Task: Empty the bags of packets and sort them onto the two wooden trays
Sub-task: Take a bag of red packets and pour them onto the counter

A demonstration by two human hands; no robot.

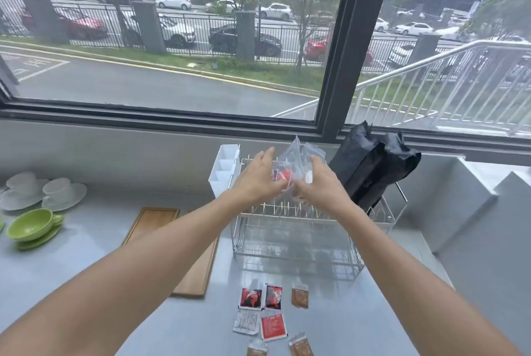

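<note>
Head view: grey counter (86,255) under window (172,39), left hand (258,180) and right hand (319,183) gripping clear bags (293,160).

A: Left hand (260,180)?
B: Arm bare, stretched toward 1 o'clock; back of hand up, fingers curled in a grasp, index raised.

A: Right hand (320,183)?
B: Arm bare, stretched toward 11 o'clock; palm turned inward, fingers closed in a pinch, almost touching the left at 12 o'clock.
</note>
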